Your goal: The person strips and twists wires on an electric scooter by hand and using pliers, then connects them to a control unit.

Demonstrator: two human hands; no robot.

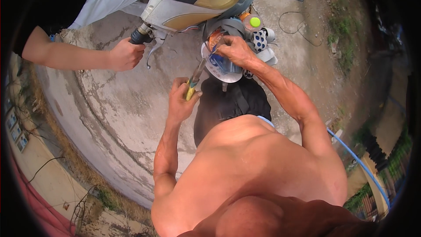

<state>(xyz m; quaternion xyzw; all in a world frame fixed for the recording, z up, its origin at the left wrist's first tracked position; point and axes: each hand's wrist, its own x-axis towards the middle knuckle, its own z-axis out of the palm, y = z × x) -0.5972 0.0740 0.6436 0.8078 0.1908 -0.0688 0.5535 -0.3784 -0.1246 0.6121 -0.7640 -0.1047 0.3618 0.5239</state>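
Note:
My left hand (180,100) is closed around the yellow and teal handle of a slim tool (193,83), whose greyish shaft slants up and to the right. I cannot make out its exact kind. The fingers of my right hand (236,51) are pinched at the upper end of that shaft, by a small dark blue piece (214,50). What exactly they grip is too small to tell. Under my right hand lies a rounded white shell-like container (231,78) with dark marks on its rim. Blue and orange items sit in it, partly hidden by my hand.
Another person's hand (126,55) grips the handlebar of a white and gold scooter (210,11) at the top. Beyond my right hand stand a bottle with a lime-green cap (255,22) and a white blue-dotted item (260,40). A blue hose (357,160) runs at the right.

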